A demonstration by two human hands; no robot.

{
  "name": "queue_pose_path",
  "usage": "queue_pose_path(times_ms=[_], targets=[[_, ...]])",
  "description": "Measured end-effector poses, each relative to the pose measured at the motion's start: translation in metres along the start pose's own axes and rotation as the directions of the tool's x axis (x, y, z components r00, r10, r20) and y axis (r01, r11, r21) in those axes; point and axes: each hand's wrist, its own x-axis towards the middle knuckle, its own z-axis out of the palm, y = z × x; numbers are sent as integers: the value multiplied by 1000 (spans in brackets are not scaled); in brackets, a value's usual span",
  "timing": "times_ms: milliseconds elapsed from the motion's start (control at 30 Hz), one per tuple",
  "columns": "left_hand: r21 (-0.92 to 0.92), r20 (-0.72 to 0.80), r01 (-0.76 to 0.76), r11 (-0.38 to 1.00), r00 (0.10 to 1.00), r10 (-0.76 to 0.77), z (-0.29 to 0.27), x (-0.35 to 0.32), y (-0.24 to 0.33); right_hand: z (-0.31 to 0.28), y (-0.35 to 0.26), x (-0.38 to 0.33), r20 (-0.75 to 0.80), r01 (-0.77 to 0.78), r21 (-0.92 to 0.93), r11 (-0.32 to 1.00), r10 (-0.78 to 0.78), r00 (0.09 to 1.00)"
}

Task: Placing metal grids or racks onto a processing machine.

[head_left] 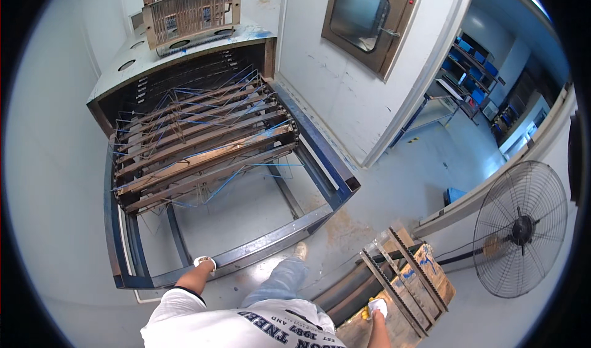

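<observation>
My left hand [205, 263], in a whitish glove, is curled over the front metal rail [265, 240] of a large dark blue frame. Low on the right, my right hand [375, 309] wears a white glove with yellow fingers. It is at a worn wooden board [434, 274], beside a metal rack [403, 284] with toothed bars; whether its fingers grip anything is too small to make out. Inside the blue frame, brown slatted bars [203, 157] carry many thin wires, some coated blue, and run into a dark oven-like opening [178, 80].
A black caged fan [522, 230] stands at the right. Behind it, a doorway leads to a room with shelves [474, 71]. A metal-framed window hatch [368, 24] is on the white wall. Another slatted rack [192, 12] stands on top of the pale housing [126, 52].
</observation>
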Motion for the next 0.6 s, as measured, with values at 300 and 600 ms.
queue_pose_path(times_ms=[300,600], targets=[[286,-256,-118,951,947,195,11,6,3,16,67,21,-95,259,-537,803,-363,927],[207,-348,-29,978,932,101,25,-13,-12,-26,-47,-58,-10,115,-589,800,-150,989]])
